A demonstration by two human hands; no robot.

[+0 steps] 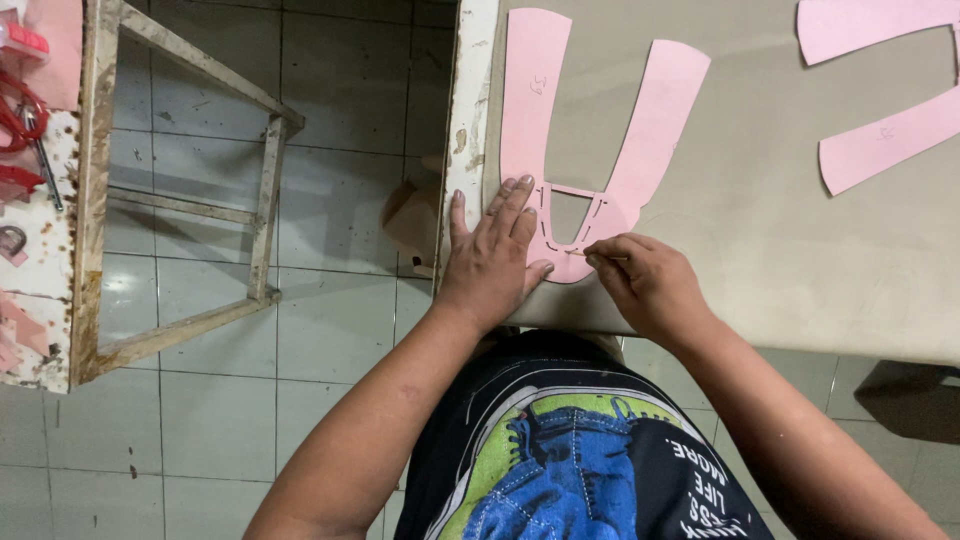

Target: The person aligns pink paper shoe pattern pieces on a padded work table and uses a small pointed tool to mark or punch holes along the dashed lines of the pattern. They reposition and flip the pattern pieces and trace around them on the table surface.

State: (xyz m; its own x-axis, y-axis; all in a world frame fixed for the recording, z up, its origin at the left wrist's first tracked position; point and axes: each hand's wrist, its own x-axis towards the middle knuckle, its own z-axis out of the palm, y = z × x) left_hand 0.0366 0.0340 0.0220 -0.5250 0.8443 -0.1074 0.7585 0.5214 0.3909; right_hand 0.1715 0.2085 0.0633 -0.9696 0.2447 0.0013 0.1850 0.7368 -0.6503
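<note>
In the head view, you look straight down at a grey-beige bench that fills the upper right of the frame. A pink U-shaped paper pattern lies flat on it near the bench's left edge, its two long arms pointing toward the top of the frame and its curved base toward you, just above centre. Dashed marks run along the inner curve of the base.

Your left hand rests palm down at centre frame, fingers spread and flat, pressing on the lower left part of the pattern and the bench edge beside it. It grips nothing; it lies open on the paper.

Your right hand sits just right of centre, touching the bench below the pattern's base. Its fingers are pinched closed on a thin pencil-like tool, whose tip meets the lower edge of the pattern right beside your left thumb. The two hands are near each other, with the base of the pattern between them.

In the upper right corner, two more pink pattern pieces lie on the bench, well apart from your hands.

At the left of the frame stands a worn metal frame over a pale tiled floor. Along the far left edge is a rusty white shelf, with red-handled scissors lying at its upper end.
</note>
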